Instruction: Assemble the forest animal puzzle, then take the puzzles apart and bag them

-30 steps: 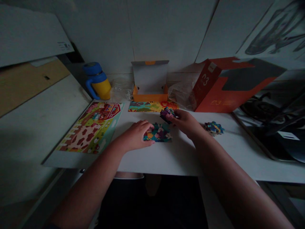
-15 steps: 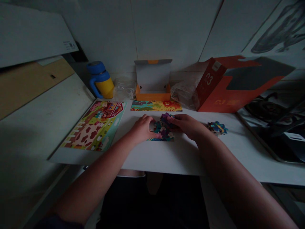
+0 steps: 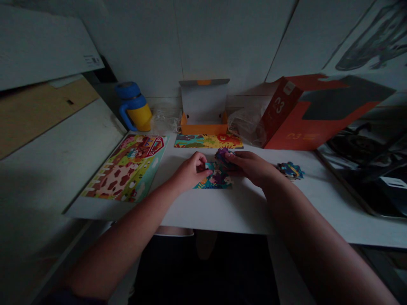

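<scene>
- Left hand [image 3: 190, 171]: thumb and fingers pinch, it seems, a teal piece [image 3: 209, 165] by the puzzle [image 3: 216, 180].
- Right hand [image 3: 247, 164]: grips a stack [image 3: 223, 155] near the puzzle's far edge.
- Puzzle flat on the table [image 3: 216, 212]; pile [image 3: 290, 170] right of the right hand.

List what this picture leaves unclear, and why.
Head view:
How many puzzle pieces the right hand holds: that hand covers some.
Floor of orange box: hidden by its front wall.
Small print on red box: too small, dim.
Right side of black object: cut by picture edge.
</scene>
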{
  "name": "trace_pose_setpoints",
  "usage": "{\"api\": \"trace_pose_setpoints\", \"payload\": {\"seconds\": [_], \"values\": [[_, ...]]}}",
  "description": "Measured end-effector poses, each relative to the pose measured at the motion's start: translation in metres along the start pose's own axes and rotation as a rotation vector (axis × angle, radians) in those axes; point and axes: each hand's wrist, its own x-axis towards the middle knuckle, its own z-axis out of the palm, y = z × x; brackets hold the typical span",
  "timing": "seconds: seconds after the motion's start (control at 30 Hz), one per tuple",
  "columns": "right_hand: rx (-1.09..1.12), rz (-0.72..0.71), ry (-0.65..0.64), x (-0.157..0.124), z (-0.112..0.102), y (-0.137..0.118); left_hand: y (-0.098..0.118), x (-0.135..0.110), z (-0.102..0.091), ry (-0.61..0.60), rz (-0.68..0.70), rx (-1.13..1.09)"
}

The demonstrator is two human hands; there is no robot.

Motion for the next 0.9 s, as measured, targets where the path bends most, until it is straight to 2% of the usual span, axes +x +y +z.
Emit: {"api": "trace_pose_setpoints", "payload": {"seconds": [0.1,0.23,0.3,0.4,0.5,0.67,0.9], "values": [[-0.002,0.014,0.010,-0.001,0.001,0.000,-0.001,0.002,-0.002,0.022,-0.078,-0.097],[-0.014,-0.003,-0.006,-0.002,0.001,0.000,0.001,0.003,-0.006,0.070,-0.182,-0.367],[-0.041,-0.054,-0.011,-0.003,0.002,-0.001,0.001,0.003,-0.007,0.128,-0.183,-0.438],[-0.127,-0.203,-0.059,-0.005,0.007,-0.004,0.000,0.004,-0.006,0.178,-0.175,-0.485],[-0.291,-0.342,-0.069,-0.005,0.014,-0.004,-0.002,0.007,-0.002,0.142,-0.177,-0.546],[-0.519,-0.412,0.089,-0.001,0.018,0.002,-0.002,0.008,0.001,0.089,-0.135,-0.501],[-0.594,-0.431,0.016,-0.001,0.016,0.004,0.008,0.004,0.003,-0.007,-0.117,-0.395]]}}
